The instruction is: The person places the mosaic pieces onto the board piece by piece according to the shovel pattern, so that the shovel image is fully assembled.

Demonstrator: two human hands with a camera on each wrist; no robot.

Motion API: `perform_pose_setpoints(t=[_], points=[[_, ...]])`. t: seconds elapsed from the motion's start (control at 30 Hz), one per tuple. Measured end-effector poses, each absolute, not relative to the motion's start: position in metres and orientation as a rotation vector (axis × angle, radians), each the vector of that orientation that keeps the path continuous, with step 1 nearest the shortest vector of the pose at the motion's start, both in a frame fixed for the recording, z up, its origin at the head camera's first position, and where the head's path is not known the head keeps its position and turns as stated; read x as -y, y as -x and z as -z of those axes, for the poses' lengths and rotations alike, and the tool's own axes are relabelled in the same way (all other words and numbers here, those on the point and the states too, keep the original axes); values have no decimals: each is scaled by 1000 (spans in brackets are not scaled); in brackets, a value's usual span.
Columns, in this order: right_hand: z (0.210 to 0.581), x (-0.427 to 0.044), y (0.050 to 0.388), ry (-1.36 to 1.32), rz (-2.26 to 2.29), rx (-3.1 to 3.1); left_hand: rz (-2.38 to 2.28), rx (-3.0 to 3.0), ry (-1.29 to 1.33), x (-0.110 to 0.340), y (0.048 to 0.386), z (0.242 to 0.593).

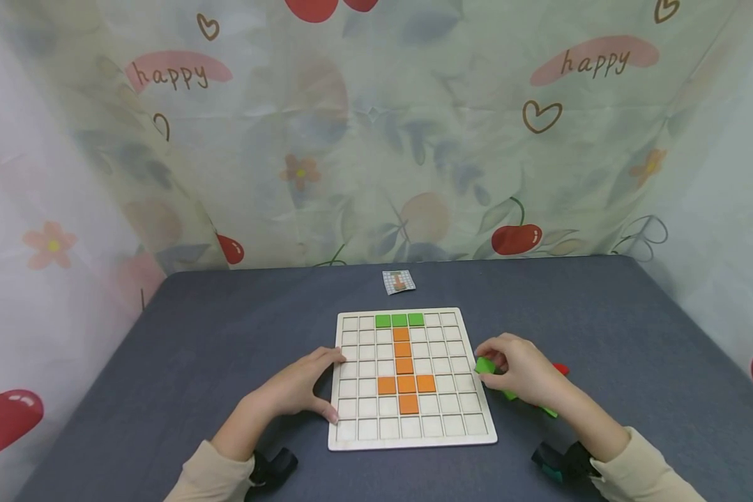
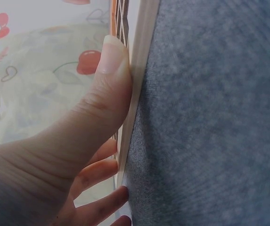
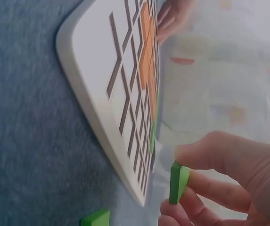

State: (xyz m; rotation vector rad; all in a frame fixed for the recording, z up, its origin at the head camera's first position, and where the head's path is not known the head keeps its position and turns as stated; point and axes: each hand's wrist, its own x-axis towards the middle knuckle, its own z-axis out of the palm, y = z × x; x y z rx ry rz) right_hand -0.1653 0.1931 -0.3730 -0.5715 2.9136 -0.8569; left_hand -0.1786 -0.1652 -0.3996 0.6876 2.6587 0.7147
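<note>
A white grid board lies flat on the dark table, with green square tiles in its far row and orange tiles set in a cross shape below them. Against the board's left edge rests my left hand, thumb and fingers spread along the rim. My right hand, just off the board's right edge, pinches a green tile between thumb and fingers. Another green tile lies on the table under that hand, and a red piece shows partly behind the wrist.
A small printed card with a grid picture lies beyond the board. Dark wrist devices sit on both forearms. A patterned curtain hangs behind the dark table.
</note>
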Motion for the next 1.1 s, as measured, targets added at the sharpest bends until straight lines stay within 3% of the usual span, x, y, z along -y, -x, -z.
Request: perform_pose_setpoints(t=[1.1], points=[[377, -159, 147, 866, 1008, -2653, -694, -2651, -679, 165, 178, 399]])
